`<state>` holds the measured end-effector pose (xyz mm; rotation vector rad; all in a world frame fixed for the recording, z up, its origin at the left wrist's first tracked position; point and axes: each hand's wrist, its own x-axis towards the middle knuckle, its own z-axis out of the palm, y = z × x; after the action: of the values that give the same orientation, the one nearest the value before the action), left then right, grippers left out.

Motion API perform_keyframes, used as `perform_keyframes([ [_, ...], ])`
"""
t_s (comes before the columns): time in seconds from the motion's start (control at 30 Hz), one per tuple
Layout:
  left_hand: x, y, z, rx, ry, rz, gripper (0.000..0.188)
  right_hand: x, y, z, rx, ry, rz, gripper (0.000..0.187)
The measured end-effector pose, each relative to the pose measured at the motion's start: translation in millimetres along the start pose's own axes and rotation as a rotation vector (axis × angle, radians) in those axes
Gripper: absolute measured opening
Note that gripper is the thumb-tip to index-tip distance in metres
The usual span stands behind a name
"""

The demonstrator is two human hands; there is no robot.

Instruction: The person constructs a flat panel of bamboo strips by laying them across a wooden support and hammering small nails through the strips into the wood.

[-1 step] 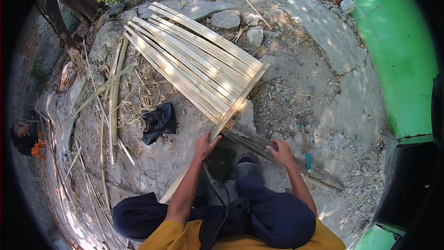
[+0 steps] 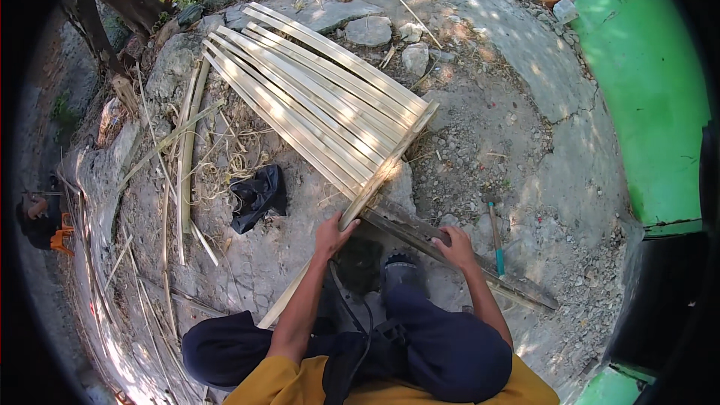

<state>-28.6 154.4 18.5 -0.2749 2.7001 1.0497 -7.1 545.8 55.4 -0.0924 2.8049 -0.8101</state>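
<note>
A fan-shaped panel of pale wooden slats lies on the ground ahead of me, its slats joined along a crosspiece at the near right end. My left hand grips the lower end of this crosspiece, fingers wrapped over it. Under that end a dark, weathered plank runs off to the lower right. On the plank's upper side rests my right hand, its fingers curled over the edge. A hammer with a teal grip lies just right of my right hand, touching neither hand.
Left of the panel are a black plastic bag, loose wooden strips and pale shavings. Stones lie beyond the panel, rubble to the right. A green surface borders the right side. Another person is at far left, near something orange.
</note>
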Motion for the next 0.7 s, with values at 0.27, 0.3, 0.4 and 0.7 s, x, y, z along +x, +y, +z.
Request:
perform_keyframes([
  [0.27,-1.0,-6.5,4.0,-0.054,0.039,0.054,0.060,-11.4,7.2,12.1,0.054,-0.004,-0.035,0.046],
  [0.3,0.4,-8.9,4.4,-0.055,0.044,0.055,0.060,-11.2,8.1,14.5,0.079,0.003,-0.022,0.045],
  [0.4,1.9,-15.1,6.5,-0.024,0.030,0.047,0.060,-12.5,5.6,16.8,0.113,0.018,-0.021,0.044],
  [0.7,2.1,-7.4,6.7,-0.036,0.036,0.070,0.044,-16.0,-2.5,13.3,0.023,0.105,-0.066,0.042],
])
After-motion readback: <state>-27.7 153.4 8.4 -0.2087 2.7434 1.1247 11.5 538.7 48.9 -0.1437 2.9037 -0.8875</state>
